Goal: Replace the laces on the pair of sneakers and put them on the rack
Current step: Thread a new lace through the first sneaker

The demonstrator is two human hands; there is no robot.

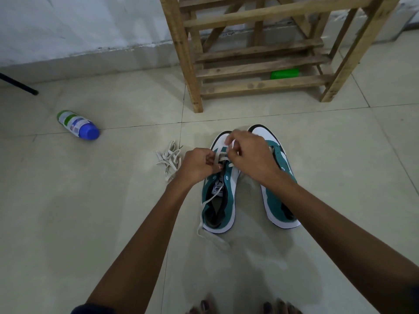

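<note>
our left hand (199,165) and right hand (247,155) pinch the lace (218,152) on the left sneaker (221,193) (tongue label unreadable), toe toward the rack (260,64).

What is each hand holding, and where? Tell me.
Both the left hand and right hand pinch the white lace near the left sneaker eyelets.
</note>
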